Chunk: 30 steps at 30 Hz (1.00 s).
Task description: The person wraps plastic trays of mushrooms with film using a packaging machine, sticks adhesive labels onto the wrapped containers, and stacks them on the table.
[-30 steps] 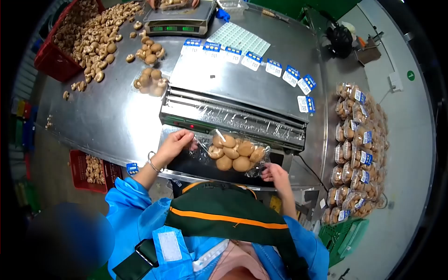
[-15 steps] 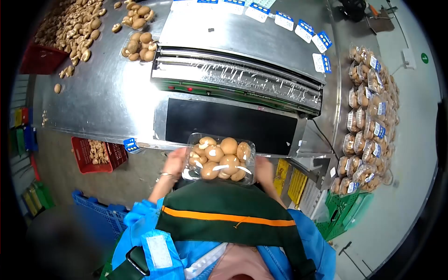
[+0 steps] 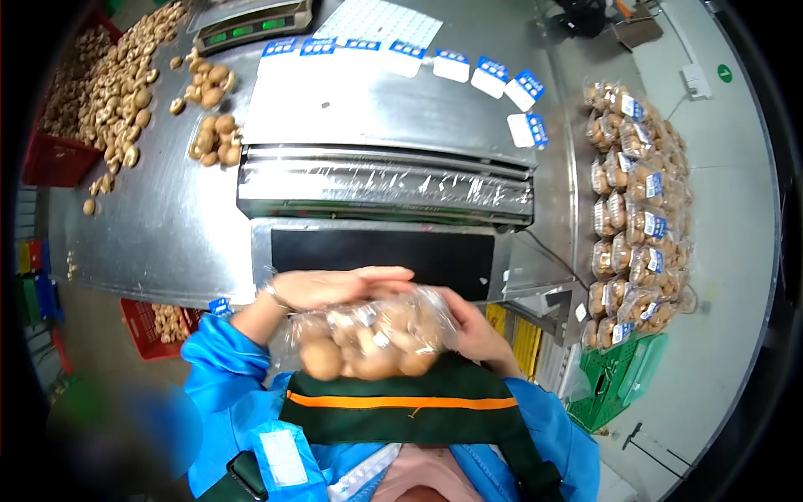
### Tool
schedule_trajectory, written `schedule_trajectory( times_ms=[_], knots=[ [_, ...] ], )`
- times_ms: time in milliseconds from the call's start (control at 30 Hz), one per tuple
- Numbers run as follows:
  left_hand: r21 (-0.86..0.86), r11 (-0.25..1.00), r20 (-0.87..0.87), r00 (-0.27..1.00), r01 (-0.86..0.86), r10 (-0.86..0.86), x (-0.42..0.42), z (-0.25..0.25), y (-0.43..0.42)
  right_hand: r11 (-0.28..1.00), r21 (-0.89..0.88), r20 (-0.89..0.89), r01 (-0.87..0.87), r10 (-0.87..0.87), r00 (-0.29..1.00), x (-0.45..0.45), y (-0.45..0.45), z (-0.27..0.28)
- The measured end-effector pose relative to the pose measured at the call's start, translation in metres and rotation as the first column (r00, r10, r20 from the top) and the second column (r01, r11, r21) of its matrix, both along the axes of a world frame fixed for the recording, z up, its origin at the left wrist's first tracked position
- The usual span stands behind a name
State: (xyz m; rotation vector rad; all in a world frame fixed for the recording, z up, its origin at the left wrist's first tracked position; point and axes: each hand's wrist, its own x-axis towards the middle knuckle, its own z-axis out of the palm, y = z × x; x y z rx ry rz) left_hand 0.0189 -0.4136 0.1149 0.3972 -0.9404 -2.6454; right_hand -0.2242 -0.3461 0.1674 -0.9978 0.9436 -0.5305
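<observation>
A film-wrapped pack of brown mushrooms [image 3: 372, 339] is tilted in front of the apron, slightly blurred. My left hand [image 3: 330, 287] lies along its upper edge, fingers stretched toward the right. At the pack's upper right corner my right hand [image 3: 470, 325] grips it, with the fingertips partly hidden behind the film. Just beyond the hands are the black plate [image 3: 385, 255] and the film wrapping machine [image 3: 385, 184]. Two open trays of mushrooms, one of them the near tray [image 3: 215, 140], stand left of the machine.
Loose mushrooms [image 3: 117, 100] spill from a red crate [image 3: 58, 159] at the left. A scale [image 3: 255, 25] and several labels [image 3: 452, 65] lie at the back. Wrapped packs [image 3: 648, 226] are stacked at the right, above a green crate [image 3: 606, 381]. A cable [image 3: 556, 259] runs beside the machine.
The pack was over the black plate, then came back to the apron and is now tilted up. My left hand has moved from its left side onto its upper edge.
</observation>
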Motion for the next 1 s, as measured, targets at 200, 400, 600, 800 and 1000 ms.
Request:
schedule_trajectory(
  times_ms=[200, 400, 600, 800, 1000],
  knots=[
    [0.354, 0.887, -0.099, 0.931, -0.298, 0.353, 0.01, -0.022, -0.033, 0.853, -0.377, 0.039, 0.362, -0.376, 0.926, -0.062, -0.117, 0.014],
    [0.425, 0.624, -0.058, 0.668, -0.656, 0.742, -0.003, 0.002, -0.039, 0.642, 0.216, -0.313, 0.735, -0.668, 0.675, -0.216, -0.235, -0.094],
    [0.053, 0.488, 0.157, 0.489, -0.871, 0.858, -0.012, 0.021, -0.034, 0.106, -0.975, -0.181, -0.196, -0.889, 0.42, -0.108, -0.178, 0.011],
    [0.566, 0.626, -0.197, 0.649, -0.537, 0.735, -0.031, 0.026, -0.028, 0.703, -0.641, 0.284, 0.308, -0.155, 0.946, -0.025, -0.09, 0.119],
    [0.549, 0.703, -0.298, 0.68, -0.452, 0.67, -0.039, 0.026, 0.0, 0.806, -0.457, 0.011, 0.376, -0.417, 0.909, 0.036, -0.082, 0.064]
  ],
)
